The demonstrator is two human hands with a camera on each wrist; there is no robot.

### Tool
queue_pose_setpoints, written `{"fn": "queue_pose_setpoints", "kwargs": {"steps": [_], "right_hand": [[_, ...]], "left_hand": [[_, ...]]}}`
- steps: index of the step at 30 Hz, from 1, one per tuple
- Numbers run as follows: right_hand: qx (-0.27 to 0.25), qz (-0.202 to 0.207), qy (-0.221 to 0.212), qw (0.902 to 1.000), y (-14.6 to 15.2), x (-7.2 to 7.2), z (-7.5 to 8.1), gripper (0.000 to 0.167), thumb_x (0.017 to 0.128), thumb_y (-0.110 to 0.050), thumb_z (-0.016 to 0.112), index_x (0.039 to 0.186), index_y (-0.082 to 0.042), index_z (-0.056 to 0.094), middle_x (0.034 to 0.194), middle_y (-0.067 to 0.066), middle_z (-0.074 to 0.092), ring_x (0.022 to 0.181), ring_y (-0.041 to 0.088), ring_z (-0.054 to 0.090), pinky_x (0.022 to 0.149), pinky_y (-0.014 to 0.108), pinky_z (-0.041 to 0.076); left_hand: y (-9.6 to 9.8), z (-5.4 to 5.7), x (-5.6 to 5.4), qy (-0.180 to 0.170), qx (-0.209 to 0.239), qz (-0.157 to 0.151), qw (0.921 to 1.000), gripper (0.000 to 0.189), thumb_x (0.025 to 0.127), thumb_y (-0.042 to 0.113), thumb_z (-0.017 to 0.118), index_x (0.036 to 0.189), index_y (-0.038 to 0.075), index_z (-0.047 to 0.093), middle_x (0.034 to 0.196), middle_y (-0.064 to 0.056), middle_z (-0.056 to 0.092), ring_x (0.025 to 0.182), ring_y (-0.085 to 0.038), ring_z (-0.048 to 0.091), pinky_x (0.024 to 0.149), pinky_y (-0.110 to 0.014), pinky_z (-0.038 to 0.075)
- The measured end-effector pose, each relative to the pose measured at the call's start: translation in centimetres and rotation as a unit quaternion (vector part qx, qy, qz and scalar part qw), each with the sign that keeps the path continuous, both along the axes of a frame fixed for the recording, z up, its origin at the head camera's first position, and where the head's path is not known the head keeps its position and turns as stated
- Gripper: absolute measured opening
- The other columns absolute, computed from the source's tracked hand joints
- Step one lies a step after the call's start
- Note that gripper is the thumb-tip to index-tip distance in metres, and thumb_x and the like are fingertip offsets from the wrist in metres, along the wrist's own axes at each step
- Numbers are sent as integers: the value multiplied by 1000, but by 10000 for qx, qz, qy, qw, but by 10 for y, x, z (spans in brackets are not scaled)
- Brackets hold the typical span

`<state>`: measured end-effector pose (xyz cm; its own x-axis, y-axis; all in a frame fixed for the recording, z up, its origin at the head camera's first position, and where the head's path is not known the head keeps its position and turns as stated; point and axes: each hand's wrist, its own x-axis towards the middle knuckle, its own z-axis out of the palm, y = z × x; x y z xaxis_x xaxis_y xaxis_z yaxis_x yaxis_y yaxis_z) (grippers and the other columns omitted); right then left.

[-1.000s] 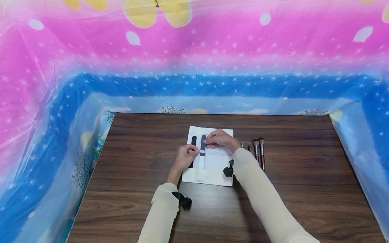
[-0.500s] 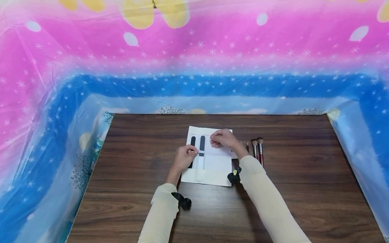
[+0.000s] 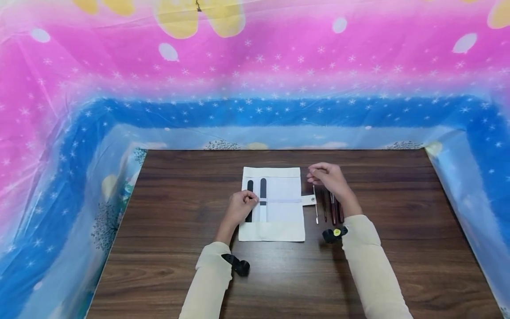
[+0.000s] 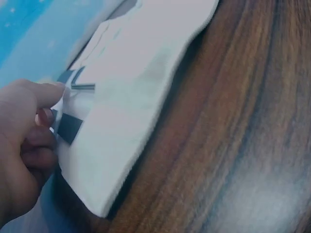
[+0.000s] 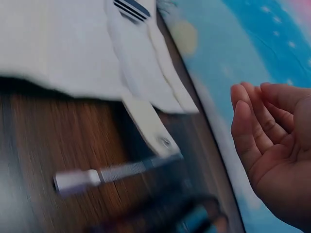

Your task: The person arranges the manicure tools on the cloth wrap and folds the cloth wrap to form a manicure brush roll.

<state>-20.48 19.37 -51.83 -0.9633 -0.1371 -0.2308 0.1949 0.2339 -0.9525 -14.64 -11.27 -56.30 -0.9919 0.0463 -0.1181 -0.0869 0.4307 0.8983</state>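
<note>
My left hand point(image 3: 241, 204) pinches the inner band near the left side of a white fabric roll-up pouch point(image 3: 284, 217), which lies unfolded on the table. Two flat dark strips with rounded ends, a left one point(image 3: 249, 212) and a right one point(image 3: 263, 188), sit upright under that band. Seen from the left wrist, the thumb and index finger meet at the pouch's point(image 4: 131, 97) inner edge. Past the pouch's right side, my right hand point(image 3: 330, 177) hovers with loosely bent fingers and nothing in them. The right wrist view shows the same bare right hand point(image 5: 272, 131).
A snap tab point(image 3: 308, 200) sticks out from the pouch's right side. Beside it lie a thin metal tool point(image 3: 316, 208), a slim dark brush point(image 3: 324, 210) and two brushes with dark red handles point(image 3: 334, 212), their heads behind my right hand. Printed cloth point(image 3: 279, 110) walls the wooden table.
My right hand has left the right-hand dark strip and travelled right, across the pouch to above the brushes. My left hand keeps its pinch at the band.
</note>
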Motion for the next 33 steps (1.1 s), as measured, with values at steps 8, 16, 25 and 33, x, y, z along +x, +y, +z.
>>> {"fn": "queue_pose_setpoints", "kwargs": {"steps": [8,16,25,33], "right_hand": [[294,-549,47,9981,49,28,3,43,105,-20,55,134,12,54,84,-18,69,79,-4,69,82,24,60],[1012,-727,21,9922,77,48,-12,38,105,-23,55,129,6,61,98,-1,73,81,-2,68,79,20,58],[1982,-418,-101,9792,85,55,-27,32,104,-20,56,122,6,65,114,26,70,78,4,66,72,22,58],[2438,-341,-827,9657,83,52,-30,36,99,-29,65,116,3,69,102,14,74,77,9,67,71,26,58]], "left_hand": [[15,13,-4,282,112,-39,9995,9,93,12,69,94,4,73,58,6,39,50,-9,37,51,-21,31],[27,6,-5,87,-349,-476,9982,16,93,16,71,105,5,75,56,7,42,48,-8,38,49,-22,32],[29,-2,-6,58,-684,-422,9967,18,92,20,74,107,10,77,57,7,43,48,-9,39,48,-23,32],[29,-3,-8,-6,-1086,-642,9920,20,94,23,72,112,14,78,56,8,42,48,-8,38,50,-22,31]]}}
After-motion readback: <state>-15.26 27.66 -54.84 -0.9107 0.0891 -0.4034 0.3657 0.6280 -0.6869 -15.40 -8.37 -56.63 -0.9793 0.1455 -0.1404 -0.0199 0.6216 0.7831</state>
